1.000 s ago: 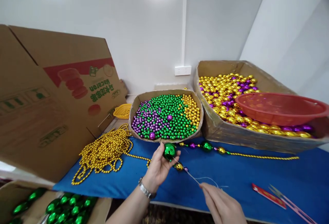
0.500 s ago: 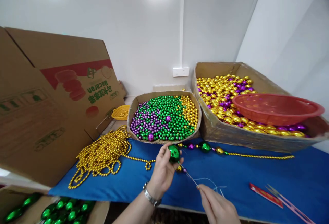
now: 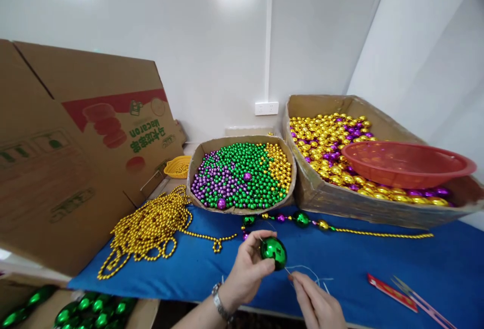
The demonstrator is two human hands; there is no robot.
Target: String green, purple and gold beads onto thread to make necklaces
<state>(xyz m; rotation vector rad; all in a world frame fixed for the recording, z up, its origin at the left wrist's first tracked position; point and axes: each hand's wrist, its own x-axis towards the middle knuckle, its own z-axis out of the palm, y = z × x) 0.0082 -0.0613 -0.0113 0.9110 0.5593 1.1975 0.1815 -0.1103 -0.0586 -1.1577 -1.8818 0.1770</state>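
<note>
My left hand [image 3: 247, 271] is closed round a large shiny green ball [image 3: 274, 252], held just above the blue table cover [image 3: 359, 263]. My right hand [image 3: 315, 304] pinches the end of a thin white thread [image 3: 308, 270] right beside the ball; whether a needle is in the pinch I cannot make out. Behind the hands a strand of green, purple and gold beads [image 3: 302, 219] lies across the cloth, running right into a thin gold chain.
A small cardboard tray [image 3: 242, 174] of green, purple and gold beads stands behind, with a larger box [image 3: 363, 147] of gold and purple balls and a red basin [image 3: 406, 160] at right. Heaped gold chain [image 3: 151, 225] lies left. Scissors [image 3: 423, 301] rest far right. Green balls [image 3: 91, 311] fill a lower box.
My left hand has carried the green ball down and to the right, towards me. My right hand has closed in on it, so the thread between them is shorter.
</note>
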